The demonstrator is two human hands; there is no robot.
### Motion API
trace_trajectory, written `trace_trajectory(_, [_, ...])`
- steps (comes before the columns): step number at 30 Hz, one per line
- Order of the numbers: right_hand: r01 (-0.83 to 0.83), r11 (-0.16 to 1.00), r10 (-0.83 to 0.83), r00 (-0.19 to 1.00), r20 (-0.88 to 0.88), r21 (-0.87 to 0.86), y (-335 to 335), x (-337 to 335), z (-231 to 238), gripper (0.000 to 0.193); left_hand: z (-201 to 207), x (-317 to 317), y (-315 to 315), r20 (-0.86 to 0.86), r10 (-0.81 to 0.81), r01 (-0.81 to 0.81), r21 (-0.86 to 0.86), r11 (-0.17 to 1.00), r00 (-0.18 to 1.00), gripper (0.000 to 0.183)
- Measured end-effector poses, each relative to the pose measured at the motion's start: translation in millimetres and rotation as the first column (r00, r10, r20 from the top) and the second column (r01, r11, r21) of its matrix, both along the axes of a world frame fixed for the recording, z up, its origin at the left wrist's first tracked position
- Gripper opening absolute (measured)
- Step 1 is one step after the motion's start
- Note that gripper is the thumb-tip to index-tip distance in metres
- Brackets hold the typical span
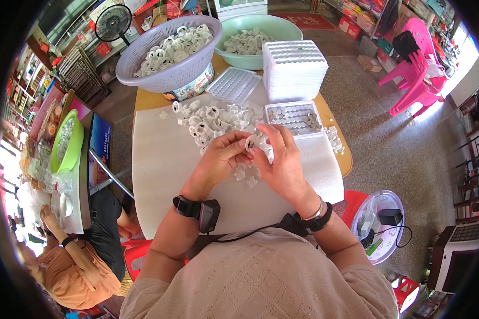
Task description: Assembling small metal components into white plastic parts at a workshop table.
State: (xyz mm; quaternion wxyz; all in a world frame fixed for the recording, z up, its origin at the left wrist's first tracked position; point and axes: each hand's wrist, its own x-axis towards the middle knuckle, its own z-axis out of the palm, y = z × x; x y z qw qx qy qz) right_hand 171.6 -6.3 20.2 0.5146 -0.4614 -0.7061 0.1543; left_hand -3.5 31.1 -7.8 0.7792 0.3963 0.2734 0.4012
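Observation:
Over the near part of the table, both my hands meet at a small white plastic ring-shaped part [252, 143]. My left hand [221, 158] pinches its left side between thumb and fingers. From the other side, my right hand [283, 162] closes round it, partly hiding what lies under its fingers. A heap of similar white ring parts [199, 123] lies just beyond my left hand, with small clear pieces [243, 114] mixed in on its right. A few clear pieces [251, 182] are scattered below my hands. Beyond my right hand, a white tray [323, 125] holds rows of small parts.
A lavender basket [130, 76] and a green basin [290, 33], both with white parts, stand at the back. Near them are a tray stack [294, 80] and a ridged tray [233, 85]. A seated person [82, 271] works at left; a purple-rimmed tub [394, 199] is at right.

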Motion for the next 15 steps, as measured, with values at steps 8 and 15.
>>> trace_trajectory(8, [-0.053,0.99,0.034,0.988,0.148,0.127,-1.7,-1.2,-7.5,0.028,7.9,5.4,-4.1,-0.121,0.04,-0.036,0.036,0.999,0.992,0.029])
trace_trajectory(15, [-0.063,0.996,0.058,0.995,-0.087,-0.056,-4.5,1.0,2.9,0.021,8.5,-0.1,-1.7,-0.054,-0.053,0.056,0.051,0.997,0.997,0.032])
